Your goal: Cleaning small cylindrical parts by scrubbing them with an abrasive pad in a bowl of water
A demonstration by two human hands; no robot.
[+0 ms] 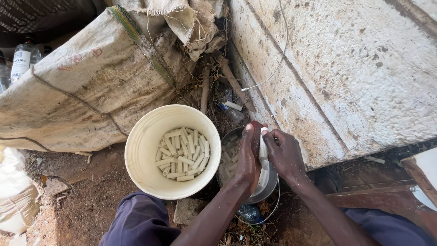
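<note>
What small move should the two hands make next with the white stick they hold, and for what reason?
Probably carry the white stick leftward and drop it into the cream bucket. The left hand and right hand grip it above the metal pot, and the bucket beside it already holds many similar sticks.

Beside the white bucket [136, 155], the metal pan [268, 184] is mostly hidden under both hands, its contents indistinct.

Short white cylindrical piece [263, 145]: pale, upright, slightly tilted, clasped between left hand [249, 157] and right hand [284, 152], directly above grey metal pan [268, 187] on the ground.
</note>
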